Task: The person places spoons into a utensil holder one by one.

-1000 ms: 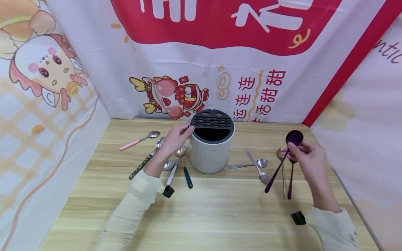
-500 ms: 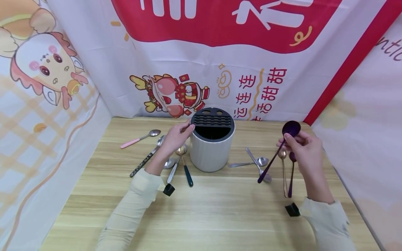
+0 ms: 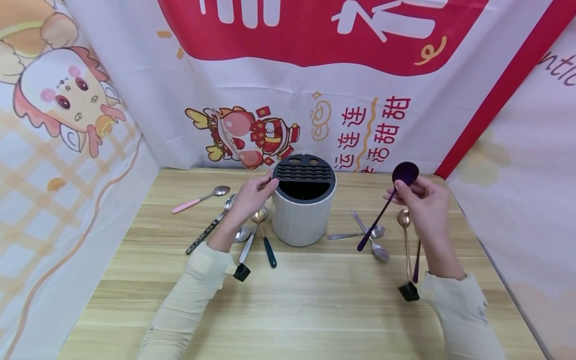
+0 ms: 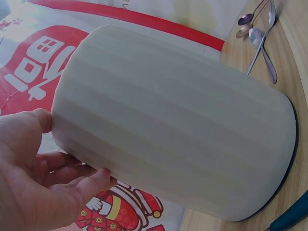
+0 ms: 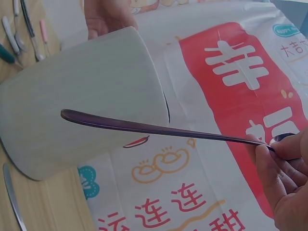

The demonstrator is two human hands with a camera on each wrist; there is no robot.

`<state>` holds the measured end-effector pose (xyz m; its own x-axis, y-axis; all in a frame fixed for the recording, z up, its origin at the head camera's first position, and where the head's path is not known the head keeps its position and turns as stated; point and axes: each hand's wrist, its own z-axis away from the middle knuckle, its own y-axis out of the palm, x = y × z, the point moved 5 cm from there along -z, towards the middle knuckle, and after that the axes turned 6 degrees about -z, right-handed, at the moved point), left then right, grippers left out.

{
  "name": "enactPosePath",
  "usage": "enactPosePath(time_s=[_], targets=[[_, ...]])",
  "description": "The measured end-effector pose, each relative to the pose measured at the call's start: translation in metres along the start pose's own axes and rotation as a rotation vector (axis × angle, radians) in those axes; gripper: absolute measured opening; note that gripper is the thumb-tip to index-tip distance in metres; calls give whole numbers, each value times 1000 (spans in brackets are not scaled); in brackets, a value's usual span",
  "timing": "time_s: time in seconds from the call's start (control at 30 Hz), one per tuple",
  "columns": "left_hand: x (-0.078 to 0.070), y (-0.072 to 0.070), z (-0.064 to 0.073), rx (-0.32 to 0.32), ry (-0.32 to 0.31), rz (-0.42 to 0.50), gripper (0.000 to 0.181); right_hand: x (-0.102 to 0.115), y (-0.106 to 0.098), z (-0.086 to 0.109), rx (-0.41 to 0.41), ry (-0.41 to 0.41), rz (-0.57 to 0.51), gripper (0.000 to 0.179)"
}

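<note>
My left hand (image 3: 252, 199) grips the rim of a white cylindrical utensil holder (image 3: 299, 224), thumb at the top edge and fingers against its side. The holder has a black lid (image 3: 304, 173) with slots, round holes and a large half-round opening. Right of it, my right hand (image 3: 427, 206) pinches a dark purple spoon (image 3: 381, 216) near its round bowl, above the table. Its handle slants down to the left; in the right wrist view the spoon handle (image 5: 159, 130) crosses in front of the holder. Below the spoon lie two crossed silver spoons (image 3: 380, 253).
A gold spoon (image 3: 407, 242) and another purple spoon (image 3: 417, 264), partly hidden by my right arm, lie at right. Left are a pink-handled spoon (image 3: 186, 205), a black-patterned-handled spoon (image 3: 204, 236), a green-handled spoon (image 3: 269, 252) and others. A printed cloth (image 3: 387, 50) hangs behind the table.
My right hand has moved left and slightly away from me with the purple spoon, from over the gold spoon toward the holder. My left hand stays at the holder's rim.
</note>
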<state>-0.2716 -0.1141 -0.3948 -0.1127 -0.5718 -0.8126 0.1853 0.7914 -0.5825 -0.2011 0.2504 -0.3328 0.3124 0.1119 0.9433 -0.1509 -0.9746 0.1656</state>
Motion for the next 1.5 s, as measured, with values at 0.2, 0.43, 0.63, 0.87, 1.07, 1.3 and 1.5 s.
enactPosePath(time_s=[0.2,0.43,0.63,0.87,1.07,1.3,1.5], targets=[[-1,-2,1,9,-15,11,63,1,5,-3,-17,-31,-35,12],[-1,-4,1,1,-25,15,62,3,9,-10,-22,-54,-60,14],[-3,1,1,7,-6,37,58,3,8,-9,-48,-44,-57,12],[0,2,0,-8,-6,50,59,7,16,-11,-66,-26,-9,25],[2,2,0,-5,-2,42,60,12,27,-14,-69,-74,-97,22],[2,2,1,2,-1,50,62,18,33,-18,-74,-113,-118,18],[1,1,2,3,-12,46,62,23,35,-19,-94,-134,-131,22]])
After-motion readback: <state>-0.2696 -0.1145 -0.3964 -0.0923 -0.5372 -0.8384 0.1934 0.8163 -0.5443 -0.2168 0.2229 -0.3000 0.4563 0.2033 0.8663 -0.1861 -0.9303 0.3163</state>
